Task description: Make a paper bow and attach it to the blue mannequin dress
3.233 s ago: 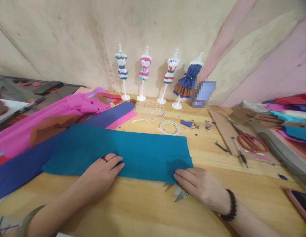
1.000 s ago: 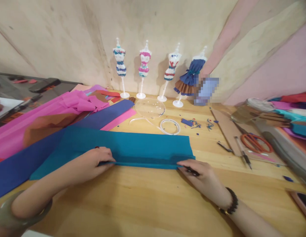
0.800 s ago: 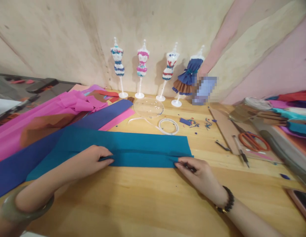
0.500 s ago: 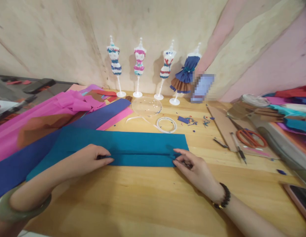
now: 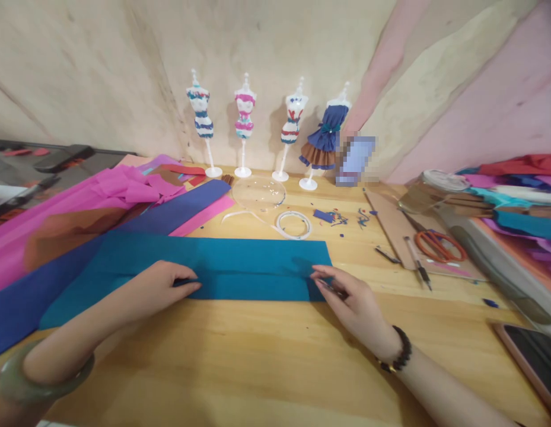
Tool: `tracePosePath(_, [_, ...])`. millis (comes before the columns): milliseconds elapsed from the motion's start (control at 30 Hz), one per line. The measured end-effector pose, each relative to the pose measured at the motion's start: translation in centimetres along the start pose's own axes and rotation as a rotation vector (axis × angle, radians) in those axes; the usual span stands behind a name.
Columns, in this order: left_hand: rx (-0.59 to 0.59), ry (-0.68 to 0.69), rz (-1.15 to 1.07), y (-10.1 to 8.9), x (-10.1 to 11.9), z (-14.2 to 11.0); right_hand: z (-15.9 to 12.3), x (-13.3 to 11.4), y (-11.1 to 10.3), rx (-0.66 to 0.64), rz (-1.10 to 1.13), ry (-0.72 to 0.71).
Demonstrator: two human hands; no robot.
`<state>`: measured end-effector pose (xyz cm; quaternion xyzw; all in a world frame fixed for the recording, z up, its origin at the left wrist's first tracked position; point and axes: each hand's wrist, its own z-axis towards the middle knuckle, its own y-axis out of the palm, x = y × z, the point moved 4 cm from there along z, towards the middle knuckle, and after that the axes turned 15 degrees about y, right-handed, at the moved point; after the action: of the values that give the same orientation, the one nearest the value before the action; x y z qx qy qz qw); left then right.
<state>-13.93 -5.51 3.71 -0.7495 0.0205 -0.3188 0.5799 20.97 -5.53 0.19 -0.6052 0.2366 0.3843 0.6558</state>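
A long strip of teal fabric (image 5: 252, 256) lies flat across the table in front of me, its near edge folded over into a narrow band. My left hand (image 5: 162, 286) pinches this folded band near the middle of the strip, thumb against fingers. At the strip's right end, my right hand (image 5: 349, 295) has its thumb and fingers closed at the fold's corner. Between the two hands the band runs straight and fairly flat. The fabric's left part spreads under my left forearm and over a blue fabric strip (image 5: 177, 209).
Small dress forms, one in a blue-and-brown dress (image 5: 325, 136), stand along the wall. Pink fabric (image 5: 97, 201) is heaped left. A white ring (image 5: 293, 214) and scraps lie beyond the strip. Orange-handled scissors (image 5: 439, 246), a pen (image 5: 418, 267) and a phone (image 5: 535, 362) sit at right.
The folded band lies flatter, and the dark gap along its edge has narrowed. Both hands keep their hold almost in place. The view has shifted slightly to the right.
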Motion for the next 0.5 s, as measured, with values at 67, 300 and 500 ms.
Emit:
tracePosePath(67, [-0.030,-0.006,-0.015,0.2,0.0,0.0,-0.6,-1.1,0.0,0.009,-0.134,-0.188])
tracePosePath(300, [-0.076,-0.041,-0.023,0.6,-0.4,-0.1,-2.5,-3.3,2.5,-0.147,-0.549,-0.545])
tracePosePath(500, [-0.066,-0.049,-0.038,0.8,-0.7,-0.2,-2.4,-2.3,3.3,-0.205,-0.627,-0.549])
